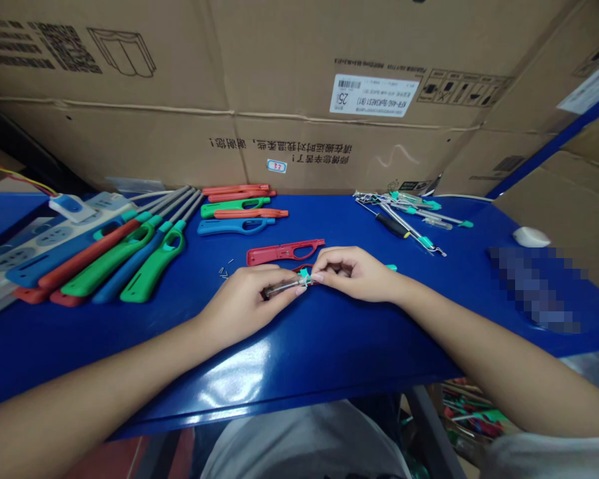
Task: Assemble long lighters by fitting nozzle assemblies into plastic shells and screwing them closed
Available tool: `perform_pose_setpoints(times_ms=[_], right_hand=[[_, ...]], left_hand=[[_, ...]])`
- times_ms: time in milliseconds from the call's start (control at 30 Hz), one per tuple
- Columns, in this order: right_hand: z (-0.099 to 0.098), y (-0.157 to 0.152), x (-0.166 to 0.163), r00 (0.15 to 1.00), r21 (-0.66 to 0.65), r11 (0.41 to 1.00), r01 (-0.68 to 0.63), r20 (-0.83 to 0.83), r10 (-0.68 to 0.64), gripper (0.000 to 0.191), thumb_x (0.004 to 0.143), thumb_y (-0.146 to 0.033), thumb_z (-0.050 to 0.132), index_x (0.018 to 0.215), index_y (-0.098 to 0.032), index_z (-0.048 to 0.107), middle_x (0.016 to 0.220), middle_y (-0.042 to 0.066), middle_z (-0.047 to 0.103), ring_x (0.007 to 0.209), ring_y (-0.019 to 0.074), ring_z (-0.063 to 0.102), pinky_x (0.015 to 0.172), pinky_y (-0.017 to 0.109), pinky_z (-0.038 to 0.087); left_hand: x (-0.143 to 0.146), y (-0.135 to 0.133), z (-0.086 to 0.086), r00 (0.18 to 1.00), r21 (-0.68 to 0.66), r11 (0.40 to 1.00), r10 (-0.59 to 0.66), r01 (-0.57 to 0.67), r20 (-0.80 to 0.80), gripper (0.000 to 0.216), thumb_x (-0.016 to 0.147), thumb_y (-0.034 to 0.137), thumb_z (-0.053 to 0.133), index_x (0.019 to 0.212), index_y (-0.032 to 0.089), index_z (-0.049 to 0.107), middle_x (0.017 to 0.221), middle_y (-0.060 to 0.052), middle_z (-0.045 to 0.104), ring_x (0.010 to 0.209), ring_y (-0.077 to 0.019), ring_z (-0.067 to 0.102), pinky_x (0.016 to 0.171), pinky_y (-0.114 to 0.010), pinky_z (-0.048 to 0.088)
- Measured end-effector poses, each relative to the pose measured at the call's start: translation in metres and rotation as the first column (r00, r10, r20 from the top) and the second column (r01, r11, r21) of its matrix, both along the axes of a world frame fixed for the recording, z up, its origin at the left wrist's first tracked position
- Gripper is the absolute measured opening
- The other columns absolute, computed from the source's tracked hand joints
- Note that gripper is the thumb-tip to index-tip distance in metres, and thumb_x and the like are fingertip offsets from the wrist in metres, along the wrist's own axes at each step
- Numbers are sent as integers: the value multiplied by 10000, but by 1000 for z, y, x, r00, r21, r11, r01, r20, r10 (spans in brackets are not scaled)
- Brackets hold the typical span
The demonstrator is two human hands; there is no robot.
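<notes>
Near the middle of the table, my left hand (244, 296) is closed around the clear fuel tank of a lighter mechanism (284, 287), a long-nosed gas lighter's insides. Its teal piece (305, 275) sticks out between the two hands. The fingers of my right hand (362, 274) are pinched together at that teal end and partly hide it. A bit of red casing shows under the fingers. Just behind my hands lies a red half shell (274, 254) with a trigger loop. Tiny metal pins or screws (223, 273) are scattered left of my left hand.
Several assembled lighters (152, 263) lean by a power strip (40, 239) at left. Coloured handle shells (237, 226) are stacked at the back. Right of them lie loose lighter mechanisms (414, 206) and a black screwdriver (393, 225). A cardboard wall (180, 133) closes off the back.
</notes>
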State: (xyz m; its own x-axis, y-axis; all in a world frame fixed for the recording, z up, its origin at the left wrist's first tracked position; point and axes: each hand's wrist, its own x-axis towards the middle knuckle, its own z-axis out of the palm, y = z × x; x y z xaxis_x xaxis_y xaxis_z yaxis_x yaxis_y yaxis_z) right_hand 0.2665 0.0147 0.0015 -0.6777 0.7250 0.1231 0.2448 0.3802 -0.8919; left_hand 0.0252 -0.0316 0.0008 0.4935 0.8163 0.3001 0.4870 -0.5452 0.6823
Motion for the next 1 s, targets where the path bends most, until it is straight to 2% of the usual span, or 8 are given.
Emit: perform_pose_setpoints(times_ms=[400,533,700,1000], right_hand=[[1,-2,-3,1000,51,999,6,10,-6,200,943,-314,639,872,-134,692,785,14,606,644,89,482,561,215,365],[0,-3,-4,1000,58,998,8,-3,-7,198,944,-310,641,865,-135,691,799,14,607,643,86,482,559,211,367],[0,-3,-4,1000,39,999,6,-13,-6,214,946,-327,637,865,-136,690,804,17,611,638,86,480,555,214,365],[-2,-4,-6,999,-29,998,48,-20,-48,296,921,-437,666,865,-148,693,792,23,606,640,100,488,555,226,372]], left_hand=[[2,0,-1,1000,-53,999,4,-5,-10,165,975,327,653,998,219,774,828,19,739,652,-103,605,607,-222,415],[3,0,-2,1000,-115,993,12,-11,8,184,978,351,644,1030,237,779,901,14,763,717,-118,643,630,-221,437],[3,0,-3,999,-161,986,37,-34,16,225,980,387,630,1054,241,785,951,-4,780,758,-148,674,637,-238,453],[5,0,-2,998,-161,986,40,-33,39,241,985,384,620,1087,239,784,972,-19,791,771,-164,689,648,-247,475]])
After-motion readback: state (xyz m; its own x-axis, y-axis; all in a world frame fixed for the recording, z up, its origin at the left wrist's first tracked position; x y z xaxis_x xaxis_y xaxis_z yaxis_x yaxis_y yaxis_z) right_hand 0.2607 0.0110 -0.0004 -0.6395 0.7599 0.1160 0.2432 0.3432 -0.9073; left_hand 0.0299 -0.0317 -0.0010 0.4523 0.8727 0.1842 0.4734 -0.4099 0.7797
